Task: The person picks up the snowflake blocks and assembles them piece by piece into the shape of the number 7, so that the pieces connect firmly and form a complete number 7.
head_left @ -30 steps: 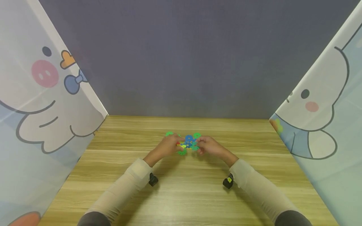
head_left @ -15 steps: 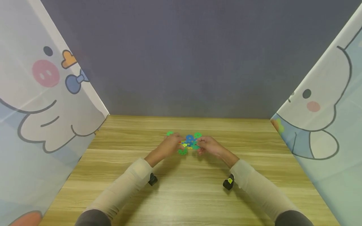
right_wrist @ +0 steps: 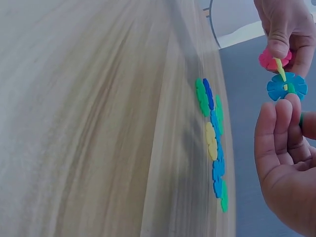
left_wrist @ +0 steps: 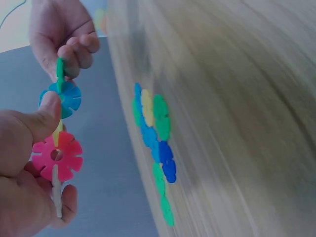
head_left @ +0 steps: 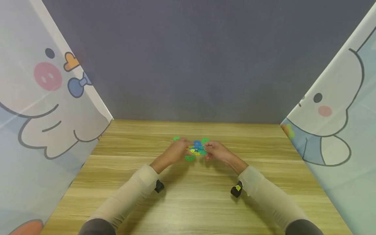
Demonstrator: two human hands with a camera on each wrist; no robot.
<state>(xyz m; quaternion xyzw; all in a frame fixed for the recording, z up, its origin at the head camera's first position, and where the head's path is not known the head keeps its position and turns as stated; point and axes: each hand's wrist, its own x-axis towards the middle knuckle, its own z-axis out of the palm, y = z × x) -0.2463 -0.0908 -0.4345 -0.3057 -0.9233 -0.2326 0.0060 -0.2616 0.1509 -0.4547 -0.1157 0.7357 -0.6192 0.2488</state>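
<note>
My left hand (head_left: 176, 150) holds a short chain of notched plastic discs above the table. In the left wrist view the chain runs from a pale disc (left_wrist: 57, 197) through a pink disc (left_wrist: 74, 148) and a yellow disc (left_wrist: 58, 134) to a blue disc (left_wrist: 72, 96). The left thumb lies against the chain near the blue disc. A green disc (left_wrist: 60, 69) sits at the blue disc's edge, pinched by my right hand (head_left: 218, 151). How deeply the green and blue discs interlock is hidden by the right fingers in the right wrist view.
Beneath the hands, several loose discs lie flat on the wooden table (head_left: 194, 202), among them a green disc (left_wrist: 161, 116), a dark blue disc (left_wrist: 167, 160) and a yellow disc (right_wrist: 211, 140). A grey panel (head_left: 194, 65) stands behind, with printed panels at both sides.
Both hands stay almost in place over the loose discs. The held pieces shift very slightly between the fingers.
</note>
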